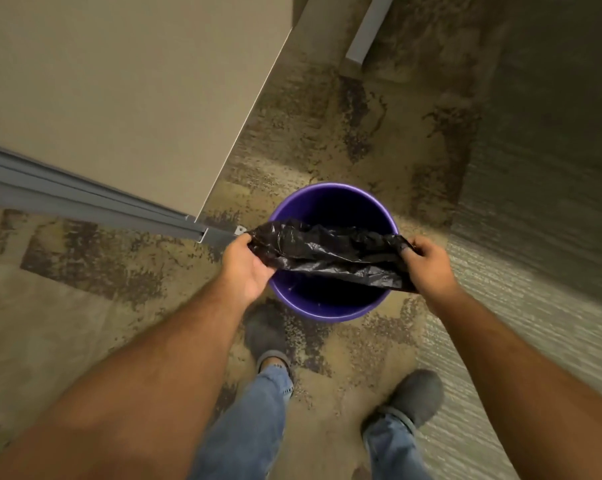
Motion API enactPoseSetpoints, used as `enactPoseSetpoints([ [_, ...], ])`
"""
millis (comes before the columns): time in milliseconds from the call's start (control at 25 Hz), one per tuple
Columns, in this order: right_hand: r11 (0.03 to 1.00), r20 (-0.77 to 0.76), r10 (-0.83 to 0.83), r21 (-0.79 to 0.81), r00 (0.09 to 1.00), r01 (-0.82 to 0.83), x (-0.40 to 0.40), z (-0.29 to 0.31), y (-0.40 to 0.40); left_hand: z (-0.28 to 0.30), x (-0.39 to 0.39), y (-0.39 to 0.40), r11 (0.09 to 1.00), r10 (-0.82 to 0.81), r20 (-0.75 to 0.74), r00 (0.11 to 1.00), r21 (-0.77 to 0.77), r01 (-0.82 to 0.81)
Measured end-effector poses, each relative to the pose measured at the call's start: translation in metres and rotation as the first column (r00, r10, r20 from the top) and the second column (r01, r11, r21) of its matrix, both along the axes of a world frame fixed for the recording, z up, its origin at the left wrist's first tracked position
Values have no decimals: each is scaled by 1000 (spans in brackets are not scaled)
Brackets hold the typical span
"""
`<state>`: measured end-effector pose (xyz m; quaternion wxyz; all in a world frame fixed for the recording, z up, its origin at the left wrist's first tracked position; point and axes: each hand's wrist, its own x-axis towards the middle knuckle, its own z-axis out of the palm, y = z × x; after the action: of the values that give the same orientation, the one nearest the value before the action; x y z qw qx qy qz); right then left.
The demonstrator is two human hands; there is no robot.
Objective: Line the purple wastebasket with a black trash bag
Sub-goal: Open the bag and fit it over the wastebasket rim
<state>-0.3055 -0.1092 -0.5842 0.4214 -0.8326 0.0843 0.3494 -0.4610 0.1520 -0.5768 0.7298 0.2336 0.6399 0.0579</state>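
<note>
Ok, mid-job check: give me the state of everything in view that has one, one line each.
purple wastebasket: upright on the carpet, open, not yet lined.
black trash bag: crumpled, stretched between both hands over the wastebasket mouth, not yet spread over the rim.
left hand: closed on the bag's left end.
right hand: closed on the bag's right end.

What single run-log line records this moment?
left hand: gripping trash bag | right hand: gripping trash bag | bag: bunched above wastebasket | rim: unlined
</note>
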Motion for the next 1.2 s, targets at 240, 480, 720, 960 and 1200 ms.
enactPoseSetpoints([
  [240,944,-199,-322,13,926,331,27,-4,7,-6,10,22,932,-356,-70,932,47,359],
  [480,818,-444,-341,293,829,494,54,-21,8,-21,13,38,674,-722,-82,687,136,726],
  [720,913,-359,46,395,932,107,80,-42,13,-45,65,57,927,-318,-199,927,140,348],
  [960,945,-268,-289,73,919,319,98,-62,44,-101,77,76,961,-247,-383,890,18,275],
  [1200,919,-294,-394,-112,871,378,90,-71,54,-103,59,70,947,-269,-498,824,19,321],
])
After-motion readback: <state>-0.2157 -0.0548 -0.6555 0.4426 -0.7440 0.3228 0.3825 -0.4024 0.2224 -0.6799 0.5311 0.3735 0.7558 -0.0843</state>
